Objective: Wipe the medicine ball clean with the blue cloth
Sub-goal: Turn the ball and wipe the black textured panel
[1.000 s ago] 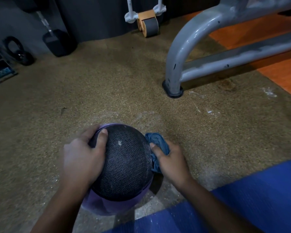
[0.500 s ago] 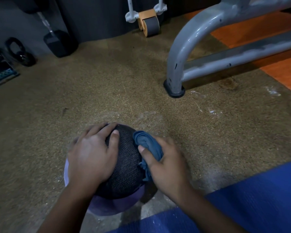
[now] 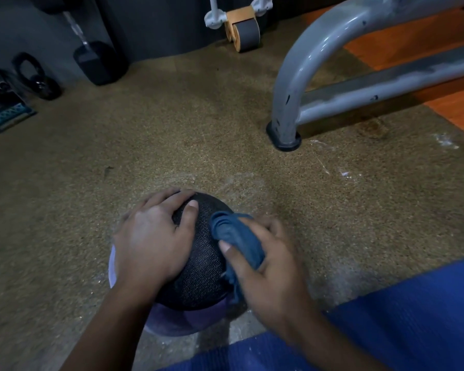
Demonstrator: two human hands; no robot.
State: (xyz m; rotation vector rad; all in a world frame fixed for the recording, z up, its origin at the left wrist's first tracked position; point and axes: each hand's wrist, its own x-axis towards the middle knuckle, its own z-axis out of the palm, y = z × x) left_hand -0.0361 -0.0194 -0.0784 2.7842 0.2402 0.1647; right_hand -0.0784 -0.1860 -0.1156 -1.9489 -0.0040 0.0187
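A black textured medicine ball (image 3: pixel 201 261) with a purple lower part sits on the speckled brown floor, low in the middle of the head view. My left hand (image 3: pixel 153 236) lies spread over its top left side, fingers curved round the surface. My right hand (image 3: pixel 268 266) grips a bunched blue cloth (image 3: pixel 236 236) and presses it against the ball's upper right side. Both hands hide much of the ball.
A grey metal frame leg (image 3: pixel 287 124) stands on the floor to the upper right. A blue mat (image 3: pixel 402 317) lies at the bottom right. An ab wheel (image 3: pixel 241 30), a dumbbell (image 3: pixel 97 62) and a kettlebell (image 3: pixel 38 79) lie along the far wall.
My right hand has moved the cloth from the ball's right side up onto its upper right surface. My left hand has slid further over the top, and the ball has rolled a little.
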